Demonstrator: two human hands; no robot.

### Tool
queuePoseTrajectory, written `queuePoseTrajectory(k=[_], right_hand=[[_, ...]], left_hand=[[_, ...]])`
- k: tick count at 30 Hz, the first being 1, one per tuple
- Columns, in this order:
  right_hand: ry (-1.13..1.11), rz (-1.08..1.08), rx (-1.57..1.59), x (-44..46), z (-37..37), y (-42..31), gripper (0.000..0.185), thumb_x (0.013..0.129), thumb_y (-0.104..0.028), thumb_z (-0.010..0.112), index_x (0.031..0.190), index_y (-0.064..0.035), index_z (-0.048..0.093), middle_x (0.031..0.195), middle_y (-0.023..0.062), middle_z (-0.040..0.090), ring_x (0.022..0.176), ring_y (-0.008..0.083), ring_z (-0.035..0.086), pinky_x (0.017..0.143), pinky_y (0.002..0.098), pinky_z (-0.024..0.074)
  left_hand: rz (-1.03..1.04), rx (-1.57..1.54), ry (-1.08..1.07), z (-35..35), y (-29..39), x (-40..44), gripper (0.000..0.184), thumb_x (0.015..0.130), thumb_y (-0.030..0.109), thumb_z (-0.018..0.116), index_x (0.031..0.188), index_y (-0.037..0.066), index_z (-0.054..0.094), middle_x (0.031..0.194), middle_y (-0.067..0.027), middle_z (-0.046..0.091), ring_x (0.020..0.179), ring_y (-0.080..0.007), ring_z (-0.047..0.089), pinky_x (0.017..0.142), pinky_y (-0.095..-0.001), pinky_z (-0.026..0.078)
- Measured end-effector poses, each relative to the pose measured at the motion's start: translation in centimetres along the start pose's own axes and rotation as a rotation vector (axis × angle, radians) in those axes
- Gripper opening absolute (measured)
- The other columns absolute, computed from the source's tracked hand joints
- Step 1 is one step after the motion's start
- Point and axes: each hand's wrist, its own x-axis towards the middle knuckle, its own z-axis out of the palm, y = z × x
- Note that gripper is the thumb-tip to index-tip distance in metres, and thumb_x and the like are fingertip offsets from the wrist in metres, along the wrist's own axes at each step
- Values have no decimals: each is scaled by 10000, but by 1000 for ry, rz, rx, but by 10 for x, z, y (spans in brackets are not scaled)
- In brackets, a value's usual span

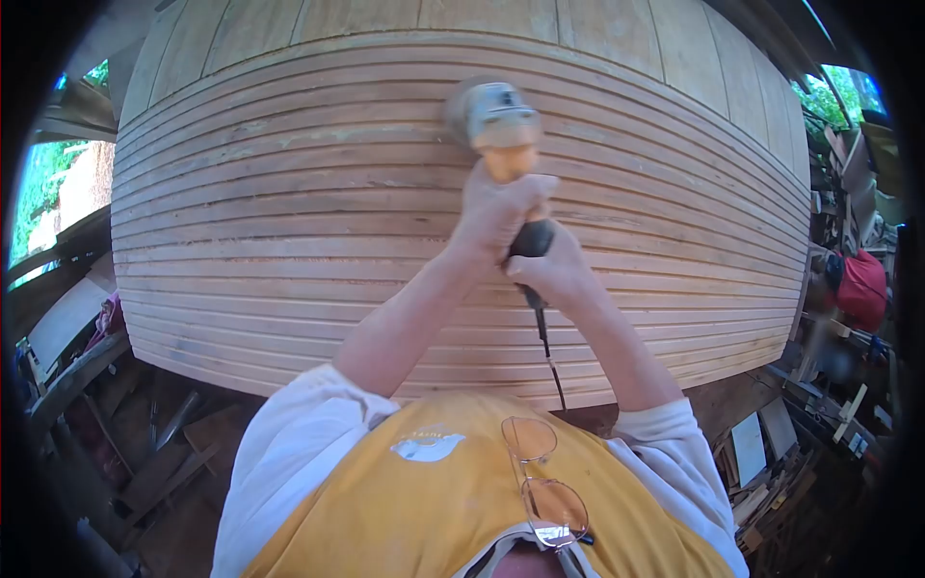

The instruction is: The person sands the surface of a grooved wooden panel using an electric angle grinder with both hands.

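Note:
An angle grinder [506, 130] with an orange body and grey metal head lies over a large wooden panel [318, 212] with many parallel grooves. Its round disc, blurred, rests at or just above the upper middle of the panel. My left hand [491, 207] is wrapped round the grinder's body, just behind the head. Lower and to the right, my right hand [554, 265] grips the black rear handle. A black cord [546, 347] runs from the handle down towards my body.
Smooth boards [491, 19] border the grooved part at the top. Wood pieces and boards [771, 482] lie on the floor at the lower right. A red item [860, 287] stands at the right. Boards and clutter [72, 332] are at the left.

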Motion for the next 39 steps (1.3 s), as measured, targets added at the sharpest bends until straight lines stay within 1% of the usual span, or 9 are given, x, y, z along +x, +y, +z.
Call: queuePoseTrajectory(k=[4,9,14,15,18,21,24,32,39], right_hand=[[-176,44,-208,74,87,-55,286,695,-167,750,937,-42,662,759,24,646,673,123,618,606,292,506],[-76,15,-325,154,139,-84,316,695,-229,794,919,-27,701,807,73,692,686,158,640,621,331,534],[80,28,-183,128,53,-74,311,706,-257,795,875,-7,719,775,70,694,709,146,659,630,328,540],[155,12,-124,108,28,-67,306,750,-234,749,979,-37,698,815,20,653,710,123,598,620,293,472],[342,45,-55,66,-68,-39,310,756,-230,737,1011,-67,671,825,10,644,703,126,591,621,278,456],[482,142,19,43,-128,-23,282,774,-214,722,1004,-62,666,846,11,652,711,132,604,640,273,476],[448,103,52,41,-125,-28,273,777,-204,715,1006,-63,666,847,11,650,715,136,601,655,287,484],[133,112,-145,125,52,-84,260,762,-226,729,961,-68,672,835,15,630,736,125,587,647,297,456],[-91,102,-343,221,258,-136,305,718,-279,798,891,-45,707,770,55,663,643,146,608,569,303,463]], left_hand=[[126,23,159,-91,87,13,230,843,89,777,1011,66,621,822,-19,636,657,-135,642,593,-299,563],[70,-10,144,-150,161,68,294,846,163,820,1009,54,601,756,-43,621,631,-172,647,598,-313,564],[-37,60,-76,-66,107,110,266,804,156,848,942,84,632,733,-2,601,608,-125,606,564,-295,520],[-40,91,-139,-39,78,124,255,787,158,859,916,99,647,738,5,609,606,-117,598,549,-294,497],[-62,157,-206,60,4,140,195,760,133,838,844,118,662,725,24,602,611,-90,552,558,-287,456],[-160,343,-281,119,-30,148,269,698,178,817,909,41,721,894,-91,749,792,-139,713,714,-321,568],[-169,351,-246,126,-41,154,300,688,178,826,920,23,715,890,-102,742,748,-162,711,706,-332,576],[-39,0,-44,-50,111,117,209,775,53,812,863,77,624,736,-24,619,586,-121,597,511,-311,483],[146,-123,84,-249,251,95,245,767,85,827,920,48,640,783,-50,635,610,-165,618,540,-338,530]])
